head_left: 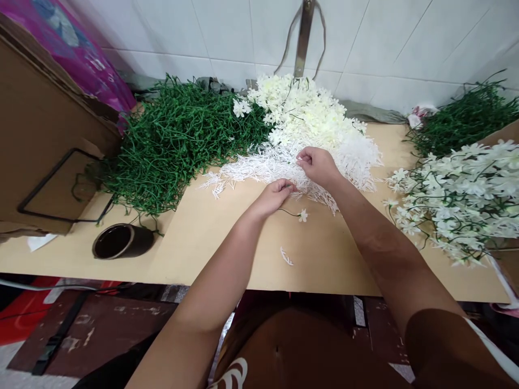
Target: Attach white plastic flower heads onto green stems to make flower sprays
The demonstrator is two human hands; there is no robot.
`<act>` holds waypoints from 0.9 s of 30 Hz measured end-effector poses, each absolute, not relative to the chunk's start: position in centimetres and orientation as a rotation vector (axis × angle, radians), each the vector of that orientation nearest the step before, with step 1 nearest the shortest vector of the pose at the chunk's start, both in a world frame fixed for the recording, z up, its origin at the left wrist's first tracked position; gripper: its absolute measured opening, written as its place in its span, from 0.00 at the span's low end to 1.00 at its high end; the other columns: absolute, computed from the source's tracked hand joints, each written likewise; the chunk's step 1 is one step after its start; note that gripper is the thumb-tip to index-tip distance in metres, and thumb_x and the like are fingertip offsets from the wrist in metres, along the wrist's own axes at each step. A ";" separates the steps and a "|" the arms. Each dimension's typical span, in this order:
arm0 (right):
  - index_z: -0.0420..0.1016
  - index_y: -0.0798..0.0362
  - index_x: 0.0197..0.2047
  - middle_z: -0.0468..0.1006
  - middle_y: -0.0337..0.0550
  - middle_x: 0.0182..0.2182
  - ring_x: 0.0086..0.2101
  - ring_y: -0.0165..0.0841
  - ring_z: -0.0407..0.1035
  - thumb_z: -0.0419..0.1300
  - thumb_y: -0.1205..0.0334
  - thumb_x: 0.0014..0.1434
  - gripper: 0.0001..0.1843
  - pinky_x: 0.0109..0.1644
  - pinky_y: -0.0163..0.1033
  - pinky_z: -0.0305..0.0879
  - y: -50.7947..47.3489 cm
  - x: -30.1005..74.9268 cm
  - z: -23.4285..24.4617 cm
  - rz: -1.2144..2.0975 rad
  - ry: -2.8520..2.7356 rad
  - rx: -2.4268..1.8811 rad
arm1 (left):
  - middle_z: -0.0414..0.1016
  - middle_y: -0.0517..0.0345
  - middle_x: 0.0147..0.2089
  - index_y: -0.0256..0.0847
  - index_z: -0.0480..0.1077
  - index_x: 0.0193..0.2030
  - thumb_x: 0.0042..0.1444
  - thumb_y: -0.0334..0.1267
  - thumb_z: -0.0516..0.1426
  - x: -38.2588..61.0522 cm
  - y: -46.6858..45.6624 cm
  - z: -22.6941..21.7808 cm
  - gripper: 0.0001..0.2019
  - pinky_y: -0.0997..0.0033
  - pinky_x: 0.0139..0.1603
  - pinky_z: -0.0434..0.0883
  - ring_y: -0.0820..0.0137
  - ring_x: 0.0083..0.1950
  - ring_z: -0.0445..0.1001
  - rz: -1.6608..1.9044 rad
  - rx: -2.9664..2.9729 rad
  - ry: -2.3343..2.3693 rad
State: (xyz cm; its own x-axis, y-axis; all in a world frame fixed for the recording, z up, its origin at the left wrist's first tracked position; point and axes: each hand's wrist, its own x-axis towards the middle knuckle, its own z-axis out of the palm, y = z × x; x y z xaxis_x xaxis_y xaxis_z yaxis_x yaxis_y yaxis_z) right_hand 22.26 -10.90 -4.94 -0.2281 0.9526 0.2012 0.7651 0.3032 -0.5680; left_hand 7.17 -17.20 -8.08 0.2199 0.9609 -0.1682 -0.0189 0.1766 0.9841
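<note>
My left hand (275,197) is closed in a pinch on a thin green artificial flower stem, a bit of which shows at the fingertips. Just below it, a small white artificial flower (303,215) on a green stem lies over the board; the stem runs up toward that hand. My right hand (318,166) is closed too, thumb and fingertips pressed together over a pile of thin white plastic sprigs (259,168). A tiny white bit shows at its fingertips, too small to name. One loose white sprig (286,256) lies nearer to me.
Green plastic stems (182,135) are heaped at left, cream-white flower heads (304,111) behind the sprigs. Stemmed white flowers (462,197) and more green stems (466,119) are at right. A dark cup (124,241) and cardboard box (44,129) stand at left. A tiled wall closes the back.
</note>
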 end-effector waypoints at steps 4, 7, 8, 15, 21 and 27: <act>0.76 0.59 0.48 0.78 0.51 0.42 0.43 0.39 0.69 0.55 0.70 0.59 0.15 0.47 0.42 0.62 -9.7 21.7 -4.7 0.171 -2.304 -1.624 | 0.53 0.71 0.14 0.37 0.68 0.29 0.56 0.31 0.53 7.3 -17.3 -7.7 0.06 0.77 0.22 0.49 0.80 0.17 0.49 0.870 1.110 1.077; 0.76 0.59 0.48 0.78 0.55 0.47 0.49 0.43 0.68 0.54 0.69 0.60 0.15 0.49 0.43 0.62 -9.3 21.1 -4.5 -0.001 -2.527 -1.687 | 0.53 0.71 0.14 0.37 0.68 0.30 0.56 0.30 0.54 7.3 -17.3 -7.5 0.06 0.77 0.22 0.50 0.80 0.18 0.49 0.856 1.129 1.105; 0.77 0.59 0.47 0.78 0.56 0.47 0.49 0.44 0.68 0.54 0.69 0.60 0.14 0.49 0.43 0.62 -9.2 20.8 -4.4 -0.045 -2.588 -1.714 | 0.54 0.71 0.14 0.36 0.69 0.30 0.56 0.30 0.54 7.3 -17.3 -7.4 0.06 0.76 0.23 0.50 0.79 0.18 0.49 0.850 1.137 1.113; 0.74 0.60 0.51 0.77 0.58 0.47 0.49 0.46 0.68 0.55 0.70 0.60 0.17 0.46 0.43 0.63 -9.5 20.2 -4.7 -0.144 -2.667 -1.762 | 0.64 0.66 0.20 0.35 0.70 0.28 0.54 0.30 0.56 7.2 -17.1 -7.9 0.05 0.77 0.28 0.57 0.79 0.24 0.60 0.864 1.187 1.090; 0.77 0.61 0.45 0.78 0.60 0.44 0.47 0.46 0.68 0.54 0.73 0.58 0.14 0.44 0.44 0.61 -8.9 20.2 -5.4 -0.114 -2.593 -1.673 | 0.66 0.65 0.21 0.36 0.70 0.27 0.52 0.31 0.58 7.0 -17.1 -8.3 0.04 0.78 0.28 0.58 0.78 0.25 0.62 0.889 1.203 1.061; 0.77 0.57 0.36 0.77 0.52 0.37 0.40 0.41 0.66 0.54 0.68 0.58 0.10 0.44 0.43 0.60 -8.9 21.7 -5.0 0.068 -2.278 -1.558 | 0.51 0.72 0.15 0.38 0.69 0.32 0.54 0.37 0.60 6.9 -17.1 -8.0 0.06 0.76 0.20 0.46 0.81 0.17 0.48 0.914 1.049 1.064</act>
State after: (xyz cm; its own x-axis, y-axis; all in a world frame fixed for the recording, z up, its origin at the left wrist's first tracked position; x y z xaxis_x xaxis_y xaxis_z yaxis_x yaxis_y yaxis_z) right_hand 21.66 -8.90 -5.02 -0.3140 0.9072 0.2800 0.8890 0.3845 -0.2488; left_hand 6.88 -17.13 -8.01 0.2431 0.9427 -0.2287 -0.0842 0.2554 0.9632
